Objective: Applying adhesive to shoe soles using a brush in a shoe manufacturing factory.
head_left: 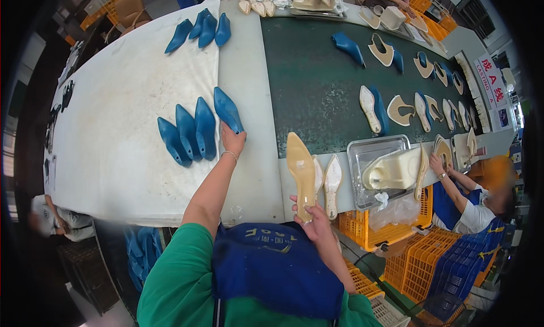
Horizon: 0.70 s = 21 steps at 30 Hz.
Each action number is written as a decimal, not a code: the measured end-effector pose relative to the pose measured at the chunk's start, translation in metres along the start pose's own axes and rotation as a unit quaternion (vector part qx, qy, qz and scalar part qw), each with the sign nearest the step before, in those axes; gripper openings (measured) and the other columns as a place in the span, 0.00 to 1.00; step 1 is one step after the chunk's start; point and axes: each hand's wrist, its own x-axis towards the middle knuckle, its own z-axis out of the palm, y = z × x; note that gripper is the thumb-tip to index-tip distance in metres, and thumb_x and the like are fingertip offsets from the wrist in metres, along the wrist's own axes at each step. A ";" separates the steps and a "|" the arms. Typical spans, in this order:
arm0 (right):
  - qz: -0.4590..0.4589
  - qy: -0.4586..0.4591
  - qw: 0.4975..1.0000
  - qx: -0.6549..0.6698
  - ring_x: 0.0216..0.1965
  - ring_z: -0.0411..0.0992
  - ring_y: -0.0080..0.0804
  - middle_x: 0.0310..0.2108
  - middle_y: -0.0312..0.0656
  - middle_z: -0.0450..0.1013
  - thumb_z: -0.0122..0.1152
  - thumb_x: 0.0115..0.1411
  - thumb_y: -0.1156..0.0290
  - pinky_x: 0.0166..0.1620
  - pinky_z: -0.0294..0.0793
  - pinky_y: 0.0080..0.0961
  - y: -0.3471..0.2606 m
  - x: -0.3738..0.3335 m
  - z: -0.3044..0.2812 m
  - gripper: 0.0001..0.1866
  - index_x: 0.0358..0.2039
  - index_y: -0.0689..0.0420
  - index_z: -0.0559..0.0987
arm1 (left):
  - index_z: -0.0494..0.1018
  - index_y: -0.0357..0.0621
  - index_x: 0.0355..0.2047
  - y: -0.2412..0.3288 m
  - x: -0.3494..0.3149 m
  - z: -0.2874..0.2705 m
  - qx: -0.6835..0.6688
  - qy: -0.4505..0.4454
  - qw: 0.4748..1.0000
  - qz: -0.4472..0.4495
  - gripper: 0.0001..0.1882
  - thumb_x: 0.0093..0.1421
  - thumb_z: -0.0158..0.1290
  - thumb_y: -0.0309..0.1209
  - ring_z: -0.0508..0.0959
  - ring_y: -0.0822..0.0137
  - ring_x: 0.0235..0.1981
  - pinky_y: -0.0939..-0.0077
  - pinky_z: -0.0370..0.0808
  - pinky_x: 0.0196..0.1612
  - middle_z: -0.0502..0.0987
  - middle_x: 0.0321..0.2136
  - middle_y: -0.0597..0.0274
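Observation:
My left hand (pixel 233 138) is closed round the heel end of a blue shoe last (pixel 225 107), its pointed toe aimed away from me. Just left of it, several more blue lasts (pixel 186 133) lie side by side on the white table cover. In my right hand (pixel 315 218) is a beige insole (pixel 301 163), gripped at its heel end with the toe pointing away. Behind and beside that insole, two paler insoles (pixel 332 177) rest at the table's edge.
A green conveyor belt (pixel 317 100) carries lasts, insoles and beige uppers (pixel 401 112). A metal tray (pixel 360 151) with a cream moulded block (pixel 391 169) stands to my right. Beyond it a co-worker's hands (pixel 439 167) handle pieces. Yellow crates (pixel 408 264) are stacked below. Further lasts (pixel 208 30) lie far left.

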 end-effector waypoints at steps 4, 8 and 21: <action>-0.048 0.032 0.998 0.026 0.41 0.72 0.35 0.55 0.56 0.69 0.47 0.57 0.76 0.31 0.71 0.27 -0.022 -0.002 -0.032 0.29 0.60 0.66 0.62 | 0.45 0.39 0.68 0.053 -0.001 0.047 0.082 0.033 0.994 0.070 0.49 0.48 0.57 0.26 0.63 0.41 0.59 0.54 0.63 0.61 0.54 0.63 0.39; -0.082 0.046 0.996 0.008 0.41 0.73 0.35 0.54 0.57 0.70 0.47 0.57 0.76 0.32 0.72 0.28 -0.048 -0.001 -0.050 0.28 0.60 0.66 0.63 | 0.48 0.48 0.69 0.110 -0.011 0.095 0.309 0.014 0.930 0.197 0.50 0.46 0.58 0.24 0.65 0.46 0.56 0.52 0.65 0.53 0.54 0.65 0.41; -0.128 0.136 0.978 -0.090 0.40 0.72 0.31 0.53 0.53 0.71 0.46 0.58 0.76 0.32 0.72 0.24 -0.080 0.011 -0.076 0.25 0.57 0.65 0.66 | 0.47 0.39 0.68 0.123 -0.062 0.214 0.202 -0.206 0.927 0.240 0.44 0.54 0.56 0.23 0.58 0.36 0.62 0.56 0.64 0.62 0.37 0.69 0.34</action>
